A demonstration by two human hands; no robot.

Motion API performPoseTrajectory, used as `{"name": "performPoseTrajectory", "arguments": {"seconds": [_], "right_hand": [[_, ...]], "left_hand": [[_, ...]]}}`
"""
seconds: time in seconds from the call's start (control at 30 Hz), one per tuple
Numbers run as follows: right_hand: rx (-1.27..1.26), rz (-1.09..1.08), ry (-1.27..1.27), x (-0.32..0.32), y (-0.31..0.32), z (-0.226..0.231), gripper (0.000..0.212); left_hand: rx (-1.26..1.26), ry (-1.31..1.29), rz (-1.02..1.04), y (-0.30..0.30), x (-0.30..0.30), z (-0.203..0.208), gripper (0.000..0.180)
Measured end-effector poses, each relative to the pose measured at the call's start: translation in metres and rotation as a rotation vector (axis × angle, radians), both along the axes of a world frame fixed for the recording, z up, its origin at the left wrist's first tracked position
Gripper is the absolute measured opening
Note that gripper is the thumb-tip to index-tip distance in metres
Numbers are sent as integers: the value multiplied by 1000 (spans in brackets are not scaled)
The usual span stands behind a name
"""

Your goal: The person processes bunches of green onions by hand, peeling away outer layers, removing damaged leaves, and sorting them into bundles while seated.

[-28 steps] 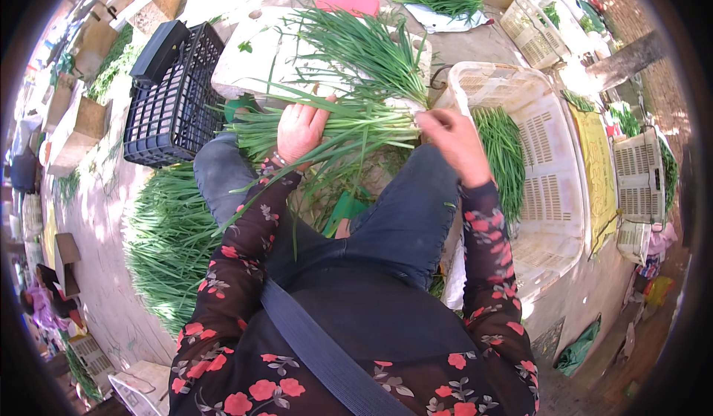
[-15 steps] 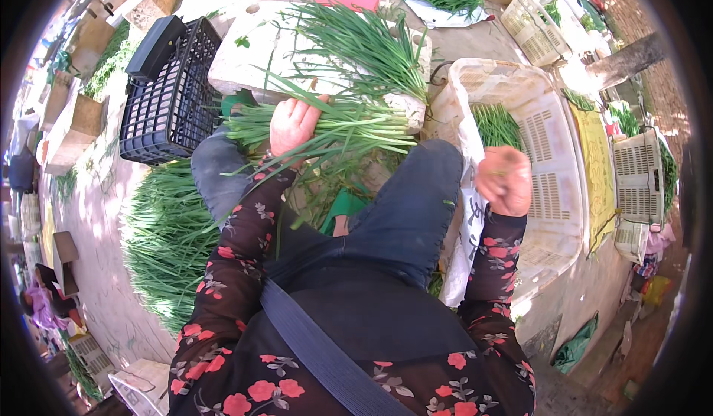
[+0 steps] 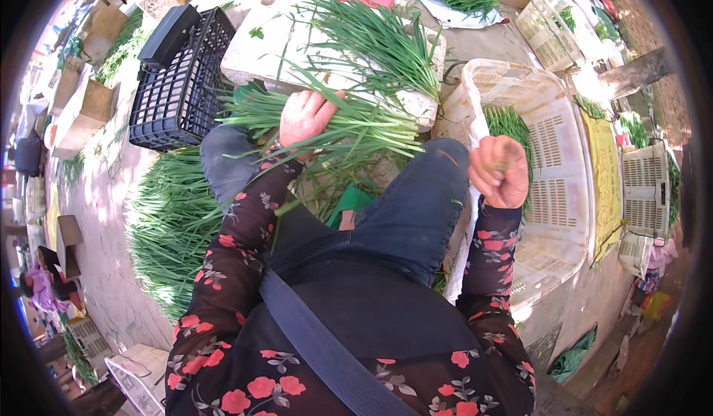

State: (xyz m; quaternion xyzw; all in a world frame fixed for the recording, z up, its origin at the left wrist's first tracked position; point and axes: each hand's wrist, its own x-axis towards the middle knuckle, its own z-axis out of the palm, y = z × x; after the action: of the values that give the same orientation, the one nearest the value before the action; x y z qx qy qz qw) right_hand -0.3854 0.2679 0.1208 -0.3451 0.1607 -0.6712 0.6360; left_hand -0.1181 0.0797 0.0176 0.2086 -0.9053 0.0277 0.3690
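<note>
Left hand (image 3: 306,116) grips a chive bundle (image 3: 356,126); right hand (image 3: 499,171) is fisted beside it

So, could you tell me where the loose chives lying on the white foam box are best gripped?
Probably at the pale stem ends, where the chives narrow together near the box's right corner. The leaf tips fan out wide toward the upper left, so a grip there would catch only a few. Come from the right, as the right hand is free of the bundle the left hand holds.
</note>
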Motion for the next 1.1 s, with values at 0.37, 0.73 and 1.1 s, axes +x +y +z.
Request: {"name": "performPoseTrajectory", "arguments": {"seconds": [0.37, 0.73, 1.1], "right_hand": [[491, -342, 1209, 46, -35, -61, 30], [228, -482, 978, 15, -21, -15, 30], [357, -163, 264, 54, -49, -45, 21]], "left_hand": [[-34, 0, 113, 1, -6, 1, 41], [-78, -35, 97, -10, -2, -14, 39], [-35, -23, 148, -6, 14, -3, 46]]}}
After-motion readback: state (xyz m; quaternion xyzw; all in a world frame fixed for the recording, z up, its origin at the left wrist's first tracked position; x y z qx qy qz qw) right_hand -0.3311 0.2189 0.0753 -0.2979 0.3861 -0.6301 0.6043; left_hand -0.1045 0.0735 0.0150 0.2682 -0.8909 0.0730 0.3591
